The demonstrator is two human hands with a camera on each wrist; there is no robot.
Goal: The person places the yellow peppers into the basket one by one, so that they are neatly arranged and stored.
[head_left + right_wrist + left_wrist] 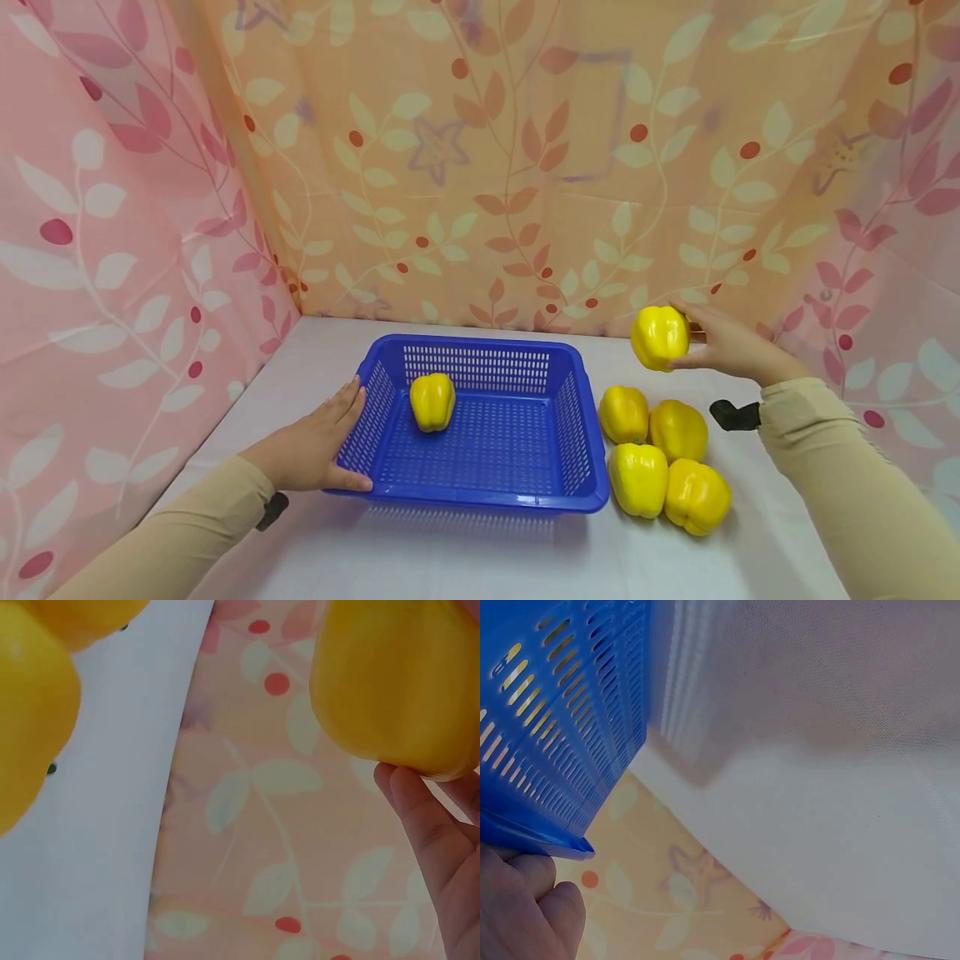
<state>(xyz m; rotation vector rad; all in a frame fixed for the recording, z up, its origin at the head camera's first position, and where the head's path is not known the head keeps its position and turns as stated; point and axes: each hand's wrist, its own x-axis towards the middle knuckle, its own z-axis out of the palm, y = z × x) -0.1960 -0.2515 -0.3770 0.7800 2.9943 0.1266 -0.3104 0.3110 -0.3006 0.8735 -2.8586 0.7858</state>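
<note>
My right hand (pixel 723 340) grips a yellow bell pepper (pixel 660 337) above the table's back right, thumb on one side and fingers on the other. In the right wrist view, fingertips (pixel 409 784) press against this pepper (pixel 397 682). My left hand (pixel 315 442) rests on the left rim of a blue plastic basket (pixel 487 500), fingers extended along the side and thumb at the front corner. The left wrist view has those fingers (pixel 525 900) against the rim, beside the slotted wall (pixel 570 712). One yellow bell pepper (pixel 432 402) lies inside the basket, toward its left.
Several more yellow bell peppers (pixel 639 479) sit grouped on the white table (pixel 450 558), close to the basket's right side. Leaf-patterned cloth (pixel 480 167) hangs behind the table and along both sides. A dark object (pixel 735 415) sits at my right cuff.
</note>
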